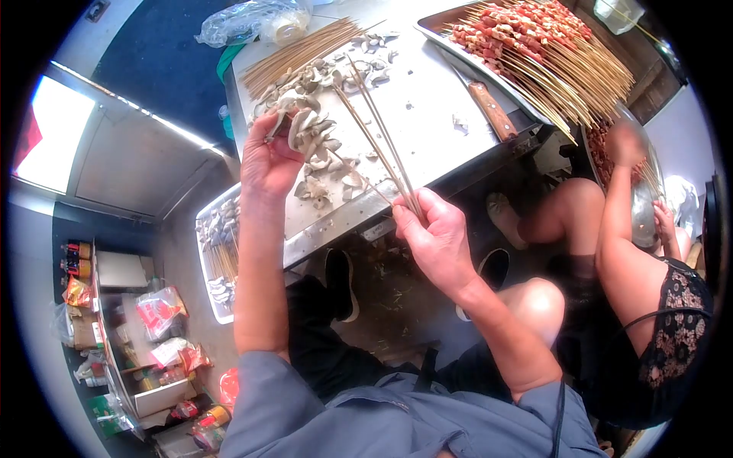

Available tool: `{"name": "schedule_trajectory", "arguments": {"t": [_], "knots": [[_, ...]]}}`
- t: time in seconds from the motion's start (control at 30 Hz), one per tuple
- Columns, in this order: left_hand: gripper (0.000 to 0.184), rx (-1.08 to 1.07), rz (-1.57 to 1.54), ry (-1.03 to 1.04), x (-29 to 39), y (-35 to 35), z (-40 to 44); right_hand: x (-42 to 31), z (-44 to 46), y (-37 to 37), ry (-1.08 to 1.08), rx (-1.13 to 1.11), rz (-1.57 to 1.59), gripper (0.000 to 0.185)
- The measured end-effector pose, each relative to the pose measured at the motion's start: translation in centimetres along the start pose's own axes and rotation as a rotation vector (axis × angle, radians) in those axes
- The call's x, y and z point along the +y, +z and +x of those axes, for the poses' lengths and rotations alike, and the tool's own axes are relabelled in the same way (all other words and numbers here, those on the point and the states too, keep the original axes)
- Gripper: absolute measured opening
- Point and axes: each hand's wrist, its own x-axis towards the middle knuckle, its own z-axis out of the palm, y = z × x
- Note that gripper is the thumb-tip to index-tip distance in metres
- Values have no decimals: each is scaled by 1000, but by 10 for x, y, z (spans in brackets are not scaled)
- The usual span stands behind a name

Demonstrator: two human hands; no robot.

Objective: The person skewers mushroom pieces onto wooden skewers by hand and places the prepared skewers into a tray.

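My left hand (271, 156) is closed around a pale grey oyster mushroom piece (281, 114), held over the left side of the white table. My right hand (437, 235) grips several thin bamboo skewers (379, 141) near their lower ends, just off the table's front edge. Most of them point up and away; one thinner skewer (359, 177) slants toward my left hand, and I cannot tell whether its tip is in the mushroom. Loose oyster mushrooms (374, 69) lie spread beyond and beside my left hand. Behind them rests a bundle of bare skewers (298, 57).
A tray (437, 21) of meat skewers (534, 46) stands at the back right, a wooden-handled knife (492, 111) beside it. Mushroom skewers fill a white tray (205, 263) on the left. Another person (634, 252) sits at right by a metal basin (645, 217). Shelves (114, 336) stand lower left.
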Motion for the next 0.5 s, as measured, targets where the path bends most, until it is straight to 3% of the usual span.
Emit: {"name": "schedule_trajectory", "arguments": {"t": [0.2,0.5], "knots": [[23,-126,-176,-88,-1,1,-2,-2,1,-1,-3,6,5,8],[22,-18,-98,11,-1,2,0,-1,1,-1,-6,-5,1,8]]}}
